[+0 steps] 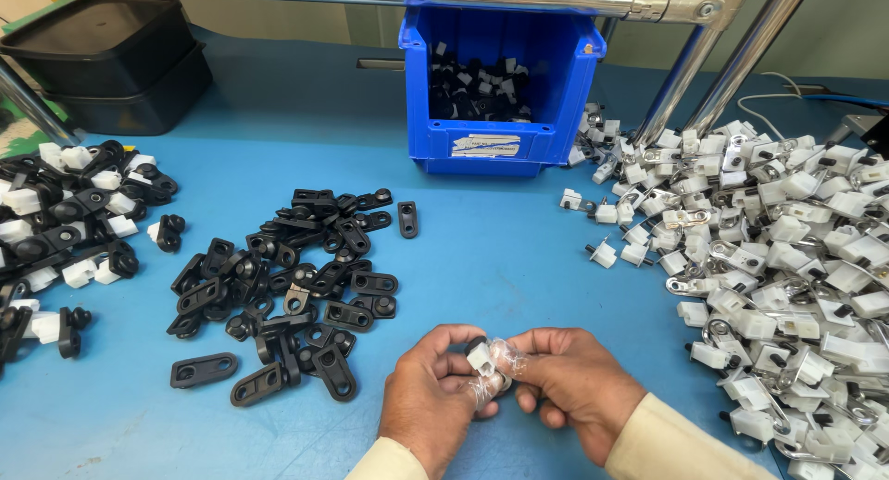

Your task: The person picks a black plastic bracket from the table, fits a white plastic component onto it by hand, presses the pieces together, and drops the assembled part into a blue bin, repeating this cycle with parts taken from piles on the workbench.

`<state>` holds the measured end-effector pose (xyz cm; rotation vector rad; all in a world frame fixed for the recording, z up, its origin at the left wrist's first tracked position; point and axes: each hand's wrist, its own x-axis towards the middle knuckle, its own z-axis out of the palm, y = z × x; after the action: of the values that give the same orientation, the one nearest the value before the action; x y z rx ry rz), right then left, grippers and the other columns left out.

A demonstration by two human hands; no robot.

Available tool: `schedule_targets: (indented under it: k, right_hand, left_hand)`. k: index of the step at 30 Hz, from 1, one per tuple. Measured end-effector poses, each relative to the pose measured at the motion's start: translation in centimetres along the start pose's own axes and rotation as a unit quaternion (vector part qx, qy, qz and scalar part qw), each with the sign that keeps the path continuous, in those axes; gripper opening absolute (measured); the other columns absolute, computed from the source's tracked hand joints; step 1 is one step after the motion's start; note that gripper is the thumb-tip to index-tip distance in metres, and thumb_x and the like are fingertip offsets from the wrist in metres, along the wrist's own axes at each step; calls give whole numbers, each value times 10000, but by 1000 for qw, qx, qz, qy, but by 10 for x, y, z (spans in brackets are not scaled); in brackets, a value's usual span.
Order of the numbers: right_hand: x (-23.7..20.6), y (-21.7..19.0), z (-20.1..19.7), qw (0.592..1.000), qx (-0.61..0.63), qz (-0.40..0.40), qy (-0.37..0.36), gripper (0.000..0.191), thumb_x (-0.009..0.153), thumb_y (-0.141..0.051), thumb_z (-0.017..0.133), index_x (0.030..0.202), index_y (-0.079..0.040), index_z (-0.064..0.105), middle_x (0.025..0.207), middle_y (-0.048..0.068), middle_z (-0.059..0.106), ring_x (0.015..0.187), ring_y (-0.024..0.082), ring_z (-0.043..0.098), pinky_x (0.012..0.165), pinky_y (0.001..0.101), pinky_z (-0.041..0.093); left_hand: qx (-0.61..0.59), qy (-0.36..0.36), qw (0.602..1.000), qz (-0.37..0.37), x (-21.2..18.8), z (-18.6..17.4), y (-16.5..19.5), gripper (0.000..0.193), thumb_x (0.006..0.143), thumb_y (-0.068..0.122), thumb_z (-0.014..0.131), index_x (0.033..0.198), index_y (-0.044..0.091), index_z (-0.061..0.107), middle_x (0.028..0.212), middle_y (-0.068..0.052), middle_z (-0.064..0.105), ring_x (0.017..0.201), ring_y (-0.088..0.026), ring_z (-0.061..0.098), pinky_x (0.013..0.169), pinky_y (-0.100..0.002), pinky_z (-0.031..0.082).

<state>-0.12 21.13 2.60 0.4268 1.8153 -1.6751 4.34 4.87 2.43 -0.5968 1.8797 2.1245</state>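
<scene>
Both my hands are together low over the blue table [519,258], straight out in front of the blue bin [500,82]; my left hand [433,392] and right hand [569,383] meet fingertip to fingertip around one small white part [481,358] with a dark piece at its top. The fingertips look wrapped in clear film; left thumb and fingers are pinched on the part, right fingers pressed in against it from the other side — so both grips are closed on the same piece, held just above the table, not resting on it.

Left of the bin and nearer me lies a heap of black plates [296,276], flat with round holes, a few strays at its near edge; farther left of the bin sits a pile of joined pieces [65,221], black and white mixed. Right of the bin sprawls a big pile of white parts [787,249] with metal clips; it runs down to my right sleeve. Inside the bin — more black-and-white pieces. Far left of the bin stand stacked black trays [111,63].
</scene>
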Motion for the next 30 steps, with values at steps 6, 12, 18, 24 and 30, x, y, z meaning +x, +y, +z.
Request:
schedule_targets:
  k: [6, 12, 18, 24, 30]
  right_hand:
    - [-2, 11, 22, 990, 69, -30, 118, 205, 944, -184, 636, 956, 6, 710, 656, 69, 606, 420, 119, 399, 330, 275, 228]
    - [-14, 15, 15, 997, 50, -35, 57, 182, 938, -171, 724, 1010, -5, 728, 670, 58, 697, 431, 111, 517, 362, 281, 306]
    - [-13, 19, 23, 987, 48, -28, 151, 219, 924, -204, 715, 925, 11, 759, 568, 77, 536, 396, 110, 382, 352, 268, 211]
    - [-20, 23, 15, 992, 87, -60, 76, 307, 966, -262, 684, 904, 38, 703, 602, 79, 655, 402, 133, 466, 347, 293, 285]
    - [-22, 24, 25, 982, 28, -82, 167, 304, 967, -245, 713, 937, 54, 762, 628, 94, 629, 421, 123, 443, 359, 278, 279]
  left_hand:
    - [10, 37, 999, -11, -4, 5, 3, 308, 854, -19, 770, 1133, 74, 681, 895, -78, 773, 752, -125, 747, 650, -248, 634]
    - [-62, -2, 998, 6, 1, 0, -4, 333, 850, -27, 757, 1153, 62, 650, 896, -101, 752, 772, -128, 752, 668, -263, 648]
    - [-16, 37, 999, 11, -3, 8, -6, 318, 851, -22, 778, 1135, 39, 650, 875, -107, 763, 747, -154, 744, 650, -265, 637]
    - [-55, 38, 998, -9, -5, 9, -5, 325, 852, -39, 758, 1144, 44, 641, 859, -102, 754, 754, -142, 755, 651, -265, 644]
    - [-22, 72, 997, -17, -11, 18, -1, 413, 857, -16, 776, 1239, 113, 686, 858, -86, 750, 761, -143, 739, 653, -257, 636]
